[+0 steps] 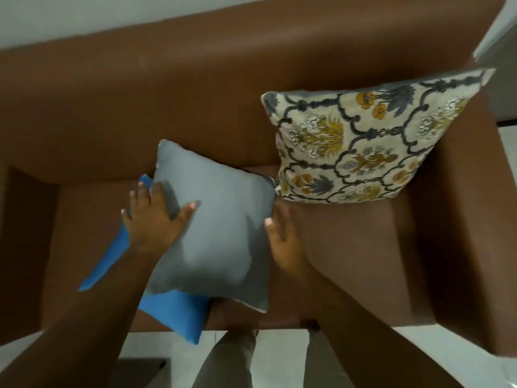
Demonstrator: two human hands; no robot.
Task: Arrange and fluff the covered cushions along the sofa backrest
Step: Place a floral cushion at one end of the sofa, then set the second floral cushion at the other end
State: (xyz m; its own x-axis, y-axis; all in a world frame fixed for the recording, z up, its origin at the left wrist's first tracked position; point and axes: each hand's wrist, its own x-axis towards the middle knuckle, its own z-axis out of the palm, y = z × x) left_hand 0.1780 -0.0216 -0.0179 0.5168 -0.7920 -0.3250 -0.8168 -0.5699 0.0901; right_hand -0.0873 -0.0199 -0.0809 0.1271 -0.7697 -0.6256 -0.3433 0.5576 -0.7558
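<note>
A plain grey cushion is held up over the seat of a brown sofa. My left hand presses on its left side, thumb on the front. My right hand grips its right edge, fingers hidden behind it. Under and behind the grey cushion lies a blue cushion on the seat's front left. A floral patterned cushion leans against the backrest at the right, and its lower left corner touches the grey one.
The sofa's left armrest and right armrest bound the seat. My legs stand on a pale tiled floor at the sofa's front edge. A white wall runs behind the backrest.
</note>
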